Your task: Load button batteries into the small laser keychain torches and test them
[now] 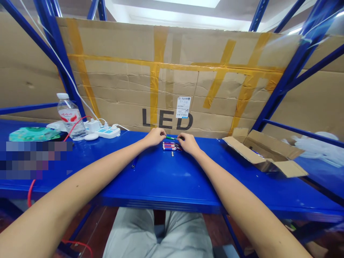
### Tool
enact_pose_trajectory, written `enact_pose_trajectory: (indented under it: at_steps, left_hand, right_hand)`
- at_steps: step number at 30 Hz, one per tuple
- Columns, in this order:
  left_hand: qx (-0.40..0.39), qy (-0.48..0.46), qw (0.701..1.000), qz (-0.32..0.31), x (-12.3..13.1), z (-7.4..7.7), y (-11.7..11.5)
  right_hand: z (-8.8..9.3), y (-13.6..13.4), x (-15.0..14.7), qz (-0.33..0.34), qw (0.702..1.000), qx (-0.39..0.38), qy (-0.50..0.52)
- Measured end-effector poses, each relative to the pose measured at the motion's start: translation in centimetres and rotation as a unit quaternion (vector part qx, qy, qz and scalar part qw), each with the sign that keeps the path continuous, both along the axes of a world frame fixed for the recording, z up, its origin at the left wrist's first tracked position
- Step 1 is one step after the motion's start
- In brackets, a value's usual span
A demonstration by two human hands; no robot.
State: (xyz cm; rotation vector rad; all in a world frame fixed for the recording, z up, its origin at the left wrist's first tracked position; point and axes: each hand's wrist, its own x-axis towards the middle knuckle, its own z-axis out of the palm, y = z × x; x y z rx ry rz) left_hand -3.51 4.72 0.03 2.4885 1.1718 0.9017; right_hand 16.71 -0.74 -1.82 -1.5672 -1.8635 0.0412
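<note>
A slim green pen-shaped tube (170,138) lies level between my two hands at the back of the blue table. My left hand (156,136) pinches its left end with closed fingers. At the other end, the fingers of my right hand (189,143) are closed on it. Just in front lies a row of several slim red, purple and blue tubes (169,146) with silvery left ends and dark parts at the right. My right hand is close to those dark ends. A few small silvery pieces (172,154), too small to name, sit nearer to me.
An open cardboard box (264,150) stands on the right. To the left are a water bottle (70,116), a white power strip (107,132), a green soft pack (34,134) and a red cable (31,193). A taped cardboard sheet (120,89) closes off the back.
</note>
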Motion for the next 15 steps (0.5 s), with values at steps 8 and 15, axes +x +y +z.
enact_pose_trajectory:
  at_steps: [8,15]
  left_hand:
    - [-0.069,-0.027,0.997,0.016,1.1,-0.9,2.1]
    - [-0.113,-0.008,0.994,0.007,0.9,-1.5,2.6]
  right_hand:
    - [-0.9,0.4,-0.1,-0.034,0.998,-0.039,-0.045]
    - [-1.0,0.4,-0.3,-0.033,0.997,-0.060,-0.043]
